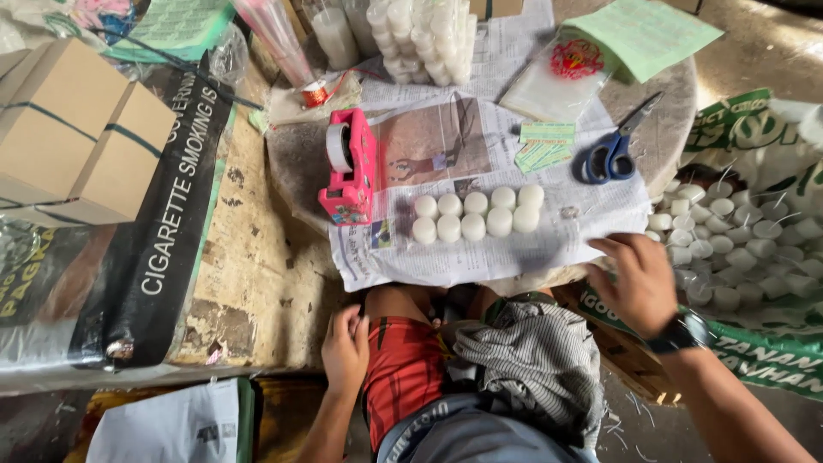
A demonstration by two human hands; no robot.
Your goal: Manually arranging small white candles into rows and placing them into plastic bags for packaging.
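Observation:
Two rows of small white candles (476,214) stand on newspaper (549,231) spread over a round table. My right hand (636,281), with a dark watch on the wrist, hovers at the table's right edge beside a pile of loose white candles (746,249); whether it holds one is hidden. My left hand (345,347) rests loosely curled on my knee by red shorts and holds nothing. A pink tape dispenser (351,167) sits left of the candle rows.
Blue-handled scissors (610,154), small green labels (540,147), clear bags (557,81) and wrapped candle stacks (424,39) lie on the far side of the table. Cardboard boxes (77,129) stand at the left. A green printed sack (754,351) holds the loose candles.

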